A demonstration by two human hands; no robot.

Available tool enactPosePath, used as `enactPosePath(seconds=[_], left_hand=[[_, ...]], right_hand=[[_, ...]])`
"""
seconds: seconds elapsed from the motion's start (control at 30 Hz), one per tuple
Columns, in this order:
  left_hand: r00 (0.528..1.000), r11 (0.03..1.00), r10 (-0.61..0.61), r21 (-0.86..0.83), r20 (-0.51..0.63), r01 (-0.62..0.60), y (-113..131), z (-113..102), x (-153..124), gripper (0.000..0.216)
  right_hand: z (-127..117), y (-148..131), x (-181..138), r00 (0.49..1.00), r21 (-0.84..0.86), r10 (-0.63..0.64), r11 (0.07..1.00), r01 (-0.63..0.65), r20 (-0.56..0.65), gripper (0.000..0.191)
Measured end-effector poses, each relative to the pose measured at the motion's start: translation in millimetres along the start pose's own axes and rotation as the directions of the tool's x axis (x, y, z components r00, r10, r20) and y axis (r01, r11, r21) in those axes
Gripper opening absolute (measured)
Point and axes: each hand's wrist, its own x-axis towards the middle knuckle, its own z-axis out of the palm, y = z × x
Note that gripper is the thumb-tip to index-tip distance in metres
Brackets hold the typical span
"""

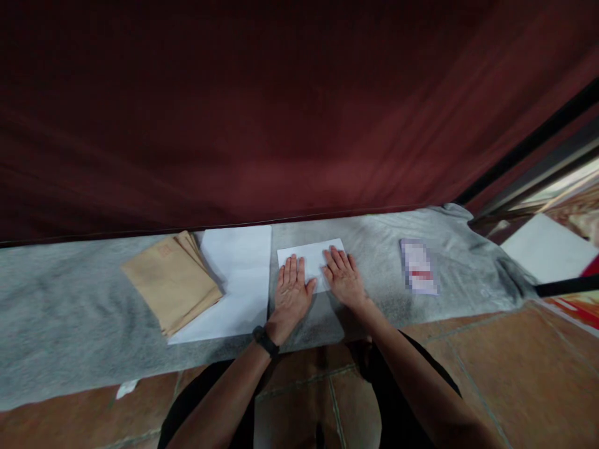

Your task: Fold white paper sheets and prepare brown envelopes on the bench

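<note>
Both palms lie flat on a small folded white sheet of paper (309,254) on a grey felt cloth (70,312). My left hand (291,292) presses its left part, fingers stretched out; a dark watch sits on that wrist. My right hand (343,275) rests on the right part, fingers spread forward. Neither hand grips anything. To the left lie a larger stack of white sheets (236,280) and, overlapping its left edge, a pile of brown envelopes (171,280).
A small printed card or packet (418,267) lies on the cloth to the right. A dark red curtain (281,112) hangs right behind the cloth. Terracotta floor tiles (515,362) lie in front, a white board (545,249) at far right, and a paper scrap (126,388) on the floor.
</note>
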Motion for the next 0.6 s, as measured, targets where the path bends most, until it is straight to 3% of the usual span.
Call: enactPosePath(seconds=[0.23,0.6], left_hand=[[1.0,0.999,-0.001,0.035,-0.024,0.002,-6.9,-3.5,-1.8,0.067],[0.998,1.0,0.017,0.009,-0.056,-0.017,-9.8,0.4,-1.7,0.067]], right_hand=[[-13.2,34.8,-1.0,0.977,-0.044,0.212,0.976,-0.213,-0.026,0.051],[-34.6,25.0,12.4,0.894,0.174,0.415,0.88,-0.442,0.17,0.031]])
